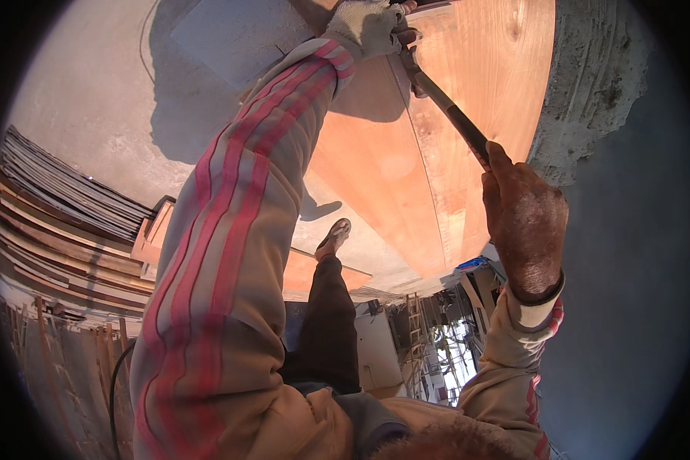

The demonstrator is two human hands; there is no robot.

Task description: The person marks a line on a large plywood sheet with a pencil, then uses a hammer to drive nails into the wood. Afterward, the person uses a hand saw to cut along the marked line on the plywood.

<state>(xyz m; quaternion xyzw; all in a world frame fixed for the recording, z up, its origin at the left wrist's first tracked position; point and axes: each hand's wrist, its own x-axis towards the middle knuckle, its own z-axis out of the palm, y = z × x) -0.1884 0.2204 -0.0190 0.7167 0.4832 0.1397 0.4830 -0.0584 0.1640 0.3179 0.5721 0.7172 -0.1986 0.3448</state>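
My right hand (523,222) grips the dark handle of a hammer-like tool (456,111), which runs up and left over a pale wooden panel (481,69). The tool's head is beside my left hand (376,27), in a whitish knitted glove, at the top edge of the view. That hand's bare fingertips are curled at the panel, and what they hold is too small to make out. A straight seam runs down the panel below the tool's head.
Stacked boards and long strips (61,238) lie at left on a grey floor (92,100). A rough concrete edge (583,69) borders the panel at right. My leg and foot (333,238) show below. Ladders (415,330) and clutter stand behind.
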